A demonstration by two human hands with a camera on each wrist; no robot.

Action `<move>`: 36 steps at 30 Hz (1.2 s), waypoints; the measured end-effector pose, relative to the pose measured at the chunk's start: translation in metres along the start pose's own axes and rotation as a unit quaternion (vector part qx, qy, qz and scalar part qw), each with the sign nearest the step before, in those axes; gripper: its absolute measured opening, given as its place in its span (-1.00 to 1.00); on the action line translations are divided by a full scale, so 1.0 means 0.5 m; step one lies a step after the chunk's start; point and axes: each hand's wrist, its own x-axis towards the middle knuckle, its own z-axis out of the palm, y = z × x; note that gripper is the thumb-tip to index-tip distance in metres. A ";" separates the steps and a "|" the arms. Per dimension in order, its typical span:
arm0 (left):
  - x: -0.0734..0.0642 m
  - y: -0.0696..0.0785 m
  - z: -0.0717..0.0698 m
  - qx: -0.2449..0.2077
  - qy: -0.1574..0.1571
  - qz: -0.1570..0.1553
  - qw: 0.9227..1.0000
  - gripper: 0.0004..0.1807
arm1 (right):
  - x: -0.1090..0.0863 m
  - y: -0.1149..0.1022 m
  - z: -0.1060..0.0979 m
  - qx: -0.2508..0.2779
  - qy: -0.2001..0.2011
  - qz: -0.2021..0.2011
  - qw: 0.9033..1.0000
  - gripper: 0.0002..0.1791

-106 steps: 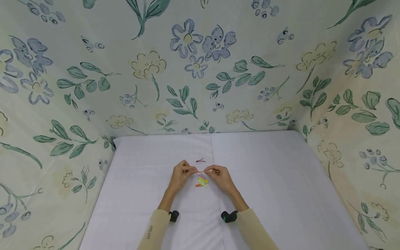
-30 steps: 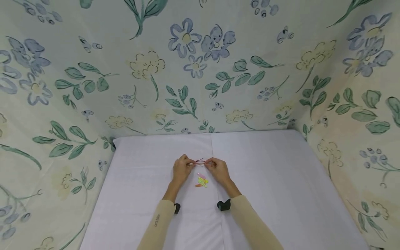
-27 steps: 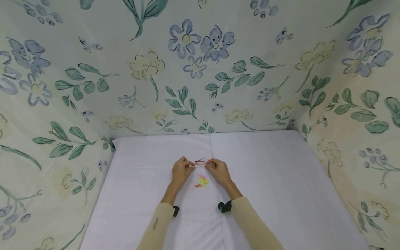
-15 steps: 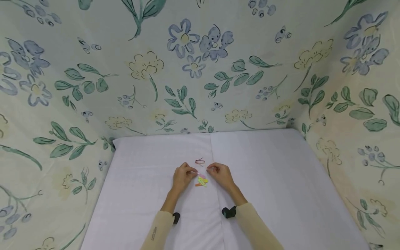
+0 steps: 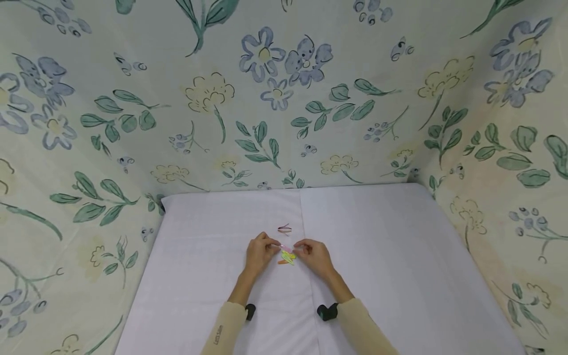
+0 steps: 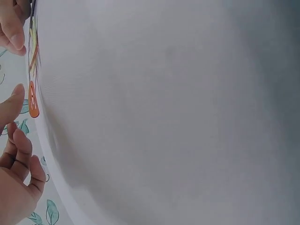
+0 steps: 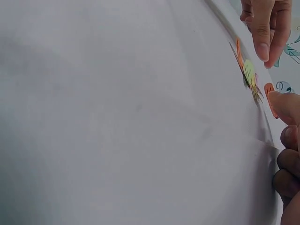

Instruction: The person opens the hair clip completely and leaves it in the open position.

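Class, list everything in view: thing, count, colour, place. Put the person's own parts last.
Pink clip: one seen, pink, far end of the pile between the hands.
Lime clips: exact count unclear, yellow-green, mid-pile, overlapping.
Orange clip: one, orange, near-left edge of the pile.
Thin pieces: exact count unclear, reddish and dark, beyond the pile.
Cloth: one surface, white, under the pieces.
Backdrop: one surround, pale with blue, green and yellow plants, behind and at both sides.
Wrist cameras: two, black, at the wrists.
Sleeves: two, beige, on the forearms.
Left hand: one, bare, left of the pile.
Right hand: one, bare, right of the pile.
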 end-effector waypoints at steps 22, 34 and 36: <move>0.025 0.003 0.008 0.004 -0.076 -0.061 0.995 -0.89 | 0.006 0.001 0.009 -0.041 -0.006 0.002 0.999 -0.85; 0.024 0.005 0.008 0.010 -0.068 -0.059 0.996 -0.86 | 0.006 0.003 0.007 -0.057 -0.004 -0.012 0.998 -0.89; 0.023 0.004 0.010 0.009 -0.072 -0.064 0.995 -0.86 | 0.006 0.002 0.007 -0.057 -0.005 -0.010 0.998 -0.89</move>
